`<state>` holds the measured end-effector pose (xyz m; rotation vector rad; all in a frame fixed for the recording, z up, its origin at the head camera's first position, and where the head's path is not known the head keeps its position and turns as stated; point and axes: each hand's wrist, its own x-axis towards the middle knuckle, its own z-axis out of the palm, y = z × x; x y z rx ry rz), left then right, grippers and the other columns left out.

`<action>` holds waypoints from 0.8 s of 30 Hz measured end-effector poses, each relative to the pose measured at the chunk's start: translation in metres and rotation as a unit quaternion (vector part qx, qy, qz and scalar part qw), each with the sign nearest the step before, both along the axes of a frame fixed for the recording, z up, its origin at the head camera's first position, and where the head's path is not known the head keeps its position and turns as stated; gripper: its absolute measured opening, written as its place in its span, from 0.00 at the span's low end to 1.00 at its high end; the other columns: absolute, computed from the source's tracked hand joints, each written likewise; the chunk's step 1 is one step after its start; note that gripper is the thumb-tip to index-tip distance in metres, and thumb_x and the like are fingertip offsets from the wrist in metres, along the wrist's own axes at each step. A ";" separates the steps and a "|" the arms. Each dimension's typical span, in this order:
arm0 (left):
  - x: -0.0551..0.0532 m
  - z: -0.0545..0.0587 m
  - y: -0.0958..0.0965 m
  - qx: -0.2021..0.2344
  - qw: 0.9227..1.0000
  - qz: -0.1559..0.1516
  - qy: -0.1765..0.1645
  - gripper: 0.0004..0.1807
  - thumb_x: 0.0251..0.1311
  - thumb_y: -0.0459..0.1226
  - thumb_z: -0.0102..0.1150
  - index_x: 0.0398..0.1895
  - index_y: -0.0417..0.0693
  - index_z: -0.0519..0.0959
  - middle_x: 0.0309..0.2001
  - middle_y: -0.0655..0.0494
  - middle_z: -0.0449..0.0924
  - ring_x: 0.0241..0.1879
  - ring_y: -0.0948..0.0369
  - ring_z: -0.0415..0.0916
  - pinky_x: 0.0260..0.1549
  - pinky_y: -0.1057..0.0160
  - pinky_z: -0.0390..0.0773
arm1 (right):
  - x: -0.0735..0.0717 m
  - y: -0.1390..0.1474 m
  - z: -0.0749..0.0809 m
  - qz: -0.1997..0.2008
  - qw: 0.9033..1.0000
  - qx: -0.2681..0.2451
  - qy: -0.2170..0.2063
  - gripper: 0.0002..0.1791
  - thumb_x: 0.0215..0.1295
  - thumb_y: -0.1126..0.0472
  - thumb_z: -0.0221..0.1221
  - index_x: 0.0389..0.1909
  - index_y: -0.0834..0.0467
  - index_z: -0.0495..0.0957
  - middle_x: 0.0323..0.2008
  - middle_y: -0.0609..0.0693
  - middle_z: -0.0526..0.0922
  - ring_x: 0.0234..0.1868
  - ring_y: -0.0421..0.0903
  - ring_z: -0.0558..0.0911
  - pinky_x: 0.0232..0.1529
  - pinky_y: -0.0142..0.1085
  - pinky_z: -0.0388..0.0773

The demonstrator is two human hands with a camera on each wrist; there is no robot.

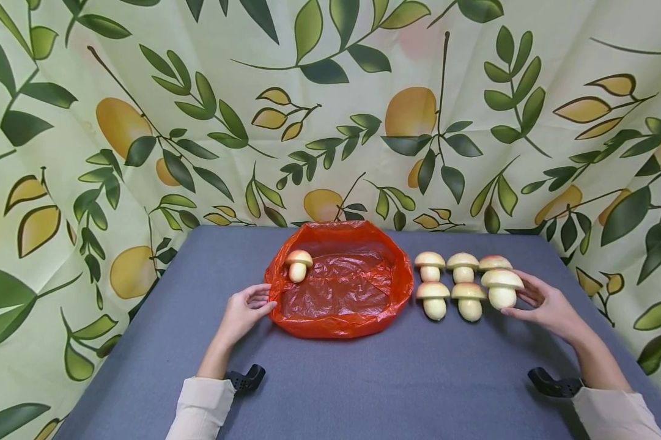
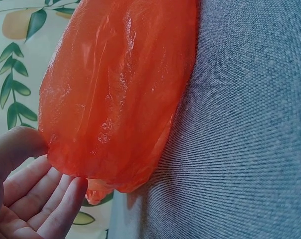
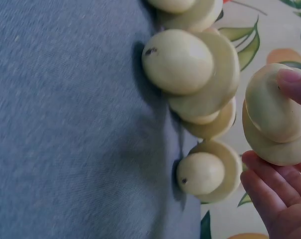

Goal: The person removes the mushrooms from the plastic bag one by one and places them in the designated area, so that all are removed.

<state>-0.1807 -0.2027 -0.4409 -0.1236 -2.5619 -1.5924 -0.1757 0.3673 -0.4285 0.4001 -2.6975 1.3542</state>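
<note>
My left hand [image 1: 249,307] holds the left rim of a red plastic bag [image 1: 338,327], which lies with its mouth spread wide. In the left wrist view, thumb and fingertips are at the edge of the bag wall [image 2: 115,99]. One toy mushroom [image 1: 298,266] with a reddish-cream cap is inside the bag, at its left. To the right, my right hand [image 1: 547,305] grips another mushroom [image 1: 502,288] between thumb and fingers, stem toward the thumb in the right wrist view. This mushroom [image 3: 269,109] is raised above the table, overlapping its neighbours in the head view.
Several more mushrooms stand right of the bag in two rows, among them a front one [image 1: 433,299] and a back one [image 1: 494,263] partly hidden. A grey cloth covers the table [image 1: 363,391]. Behind hangs a leaf-and-fruit patterned curtain [image 1: 352,91].
</note>
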 end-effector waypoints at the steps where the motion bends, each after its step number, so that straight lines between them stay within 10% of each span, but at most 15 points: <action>1: 0.000 0.000 0.000 0.000 1.000 0.000 0.000 0.20 0.53 0.26 0.66 0.50 0.27 0.77 0.44 0.31 0.83 0.44 0.48 0.83 0.43 0.70 0.85 | 0.000 0.002 -0.001 -0.001 1.000 -0.001 0.001 0.44 0.50 0.71 0.69 0.67 0.72 0.58 0.49 0.13 0.63 0.49 0.06 0.65 0.45 0.05 0.68; 24: 0.001 0.000 0.000 -0.002 1.000 -0.002 -0.002 0.21 0.53 0.27 0.67 0.51 0.28 0.77 0.44 0.32 0.82 0.45 0.47 0.82 0.45 0.64 0.86 | 0.005 0.021 -0.029 -0.018 0.997 0.042 -0.063 0.44 0.55 0.65 0.68 0.67 0.75 0.55 0.45 0.12 0.56 0.45 0.06 0.60 0.42 0.06 0.66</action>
